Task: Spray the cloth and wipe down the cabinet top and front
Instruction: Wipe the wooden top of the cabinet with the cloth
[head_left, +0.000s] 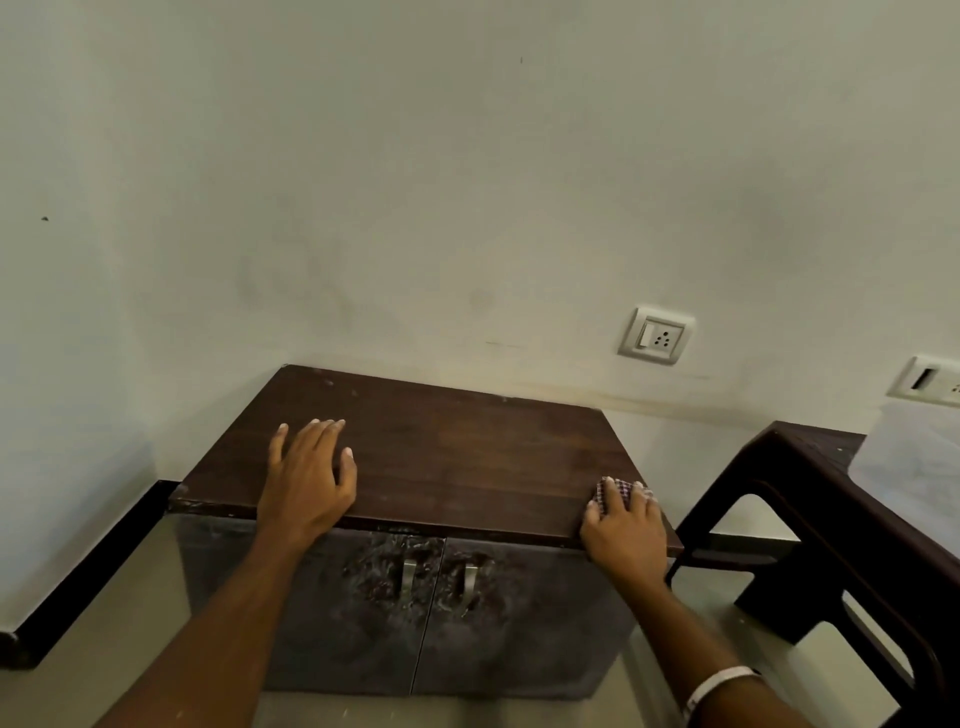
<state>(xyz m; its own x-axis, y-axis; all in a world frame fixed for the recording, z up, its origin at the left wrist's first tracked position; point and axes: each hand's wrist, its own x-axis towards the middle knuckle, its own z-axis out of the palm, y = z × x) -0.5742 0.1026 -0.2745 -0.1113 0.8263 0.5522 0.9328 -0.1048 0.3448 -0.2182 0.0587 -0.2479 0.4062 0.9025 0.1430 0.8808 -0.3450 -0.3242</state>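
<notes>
Now right hand (626, 530) presses cloth (615, 491) on cabinet top (467, 457).

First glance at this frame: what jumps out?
Two bare hands on the dark wooden cabinet top: the left hand lies flat and spread near its front left, and the right hand presses a checked cloth at the front right corner. Below, the grey cabinet doors look heavily smudged around the two metal handles. A white wall socket sits up right.

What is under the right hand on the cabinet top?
A checkered cloth lies under the right hand, pressed on the cabinet top. Only its far edge shows; the rest is covered.
</notes>
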